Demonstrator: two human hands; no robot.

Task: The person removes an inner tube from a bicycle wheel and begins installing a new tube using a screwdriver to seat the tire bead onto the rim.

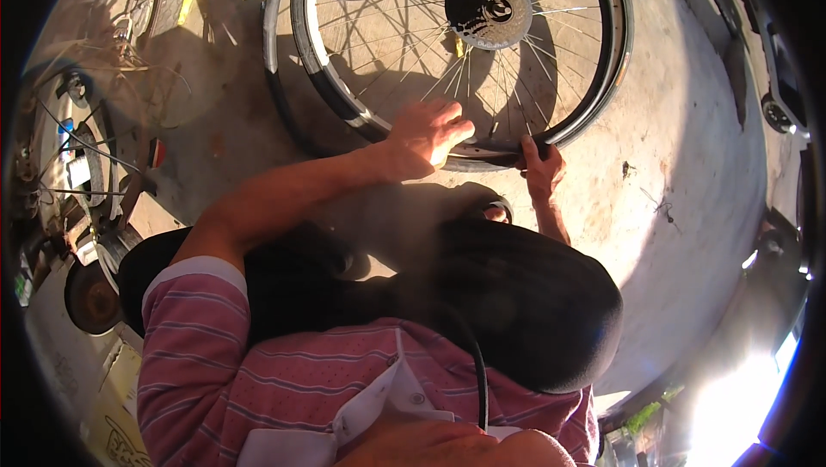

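A bicycle wheel (323, 62) lies in front of me, with thin spokes and a round sprocket cassette (514, 24) at its hub. Along its rim runs a black tire (594, 105). My left hand (430, 133) is closed over the near edge of the wheel, fingers curled; its palm hides the part beneath. Just to its right, my right hand (542, 170) grips the tire, thumb on top and the other fingers partly hidden underneath. A dark hoop of tire or tube (272, 45) stands apart from the rim on the left side.
Bicycle parts and another wheel (142, 2) lie at the far left. Nearer left are a tangle of metal parts (86, 157) and a small dark wheel (92, 296). My bent knee (551, 312) is close below my right hand. A vehicle (783, 88) stands at the right edge.
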